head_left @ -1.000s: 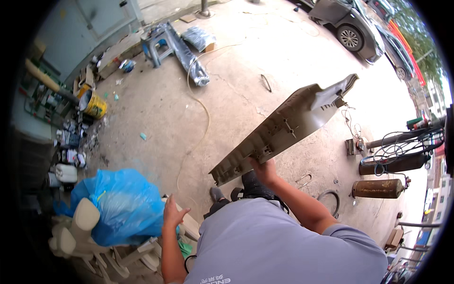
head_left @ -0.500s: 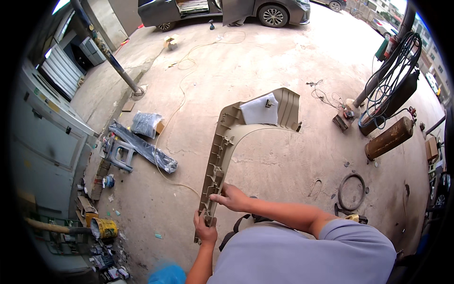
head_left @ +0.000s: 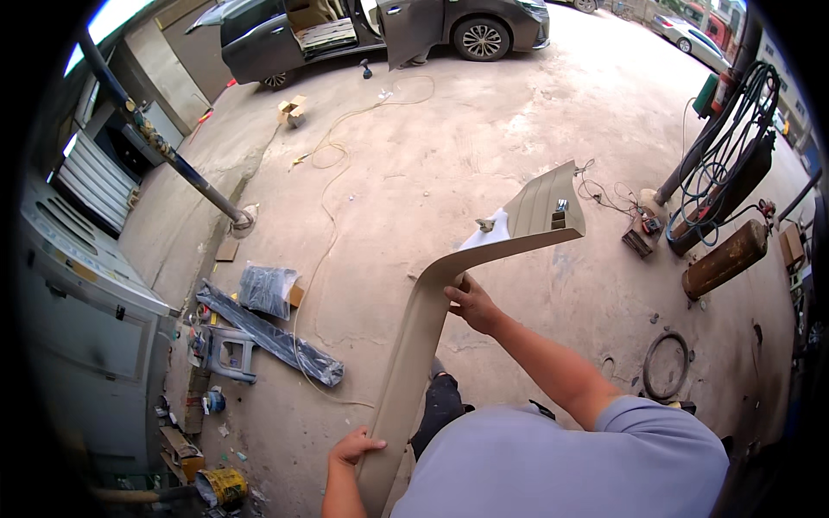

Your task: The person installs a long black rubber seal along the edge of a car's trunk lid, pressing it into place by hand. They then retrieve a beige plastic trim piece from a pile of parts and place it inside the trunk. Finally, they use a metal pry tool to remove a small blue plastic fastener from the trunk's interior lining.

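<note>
I carry a long beige plastic trim panel (head_left: 432,319) in both hands, held out in front of my body above the concrete ground. My right hand (head_left: 471,304) grips it near its bend, below the wider ribbed top end (head_left: 544,211). My left hand (head_left: 352,447) holds the narrow lower end close to my waist. The panel's smooth outer face points up and left.
A dark car (head_left: 380,30) with open doors stands at the far side. A yellow cord (head_left: 332,173) snakes across the concrete. Left lie a long dark wrapped part (head_left: 272,337), a bag and a stool. Right stand hoses (head_left: 725,147), a brown gas cylinder (head_left: 724,259) and a rubber ring (head_left: 667,363).
My view has swung round toward the car. The panel has turned in my hands, its smooth face now showing, and my right hand has slid up to the bend.
</note>
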`<control>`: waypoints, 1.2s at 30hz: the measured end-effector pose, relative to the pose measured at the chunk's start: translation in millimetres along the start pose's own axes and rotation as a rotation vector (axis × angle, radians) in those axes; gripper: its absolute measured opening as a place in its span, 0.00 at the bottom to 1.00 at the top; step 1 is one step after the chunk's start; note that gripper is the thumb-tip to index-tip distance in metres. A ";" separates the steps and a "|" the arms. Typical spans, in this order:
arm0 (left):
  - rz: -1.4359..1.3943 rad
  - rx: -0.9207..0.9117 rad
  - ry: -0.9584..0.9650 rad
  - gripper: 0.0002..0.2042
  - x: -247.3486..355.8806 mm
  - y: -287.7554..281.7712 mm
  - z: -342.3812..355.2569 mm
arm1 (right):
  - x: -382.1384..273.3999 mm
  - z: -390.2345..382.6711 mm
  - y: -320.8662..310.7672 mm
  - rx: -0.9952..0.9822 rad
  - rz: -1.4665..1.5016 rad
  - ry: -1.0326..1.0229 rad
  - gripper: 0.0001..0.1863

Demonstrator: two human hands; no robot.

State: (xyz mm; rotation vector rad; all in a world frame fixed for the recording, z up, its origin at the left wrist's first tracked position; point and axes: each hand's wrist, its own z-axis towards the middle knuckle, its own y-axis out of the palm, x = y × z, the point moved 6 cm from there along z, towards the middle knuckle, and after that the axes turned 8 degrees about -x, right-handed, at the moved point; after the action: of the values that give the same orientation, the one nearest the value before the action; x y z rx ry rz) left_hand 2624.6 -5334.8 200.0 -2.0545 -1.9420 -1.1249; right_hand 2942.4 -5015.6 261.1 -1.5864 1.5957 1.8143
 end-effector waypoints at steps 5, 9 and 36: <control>0.053 -0.230 -0.103 0.29 112.8 -53.3 64.9 | 8.7 78.3 -39.9 0.039 0.288 0.038 0.28; 0.146 -0.235 -0.211 0.30 205.8 -109.8 107.6 | 18.0 137.9 -54.0 0.153 0.410 0.058 0.27; 0.876 0.730 0.415 0.13 590.1 -368.9 233.7 | -119.7 746.5 27.4 -0.168 0.225 -0.144 0.30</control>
State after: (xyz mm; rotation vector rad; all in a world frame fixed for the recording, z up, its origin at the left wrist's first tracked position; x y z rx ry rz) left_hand 2345.2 -4656.1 213.2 -1.7232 -0.8595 -0.4644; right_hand 2562.8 -4362.0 229.6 -1.3485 1.6499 2.1777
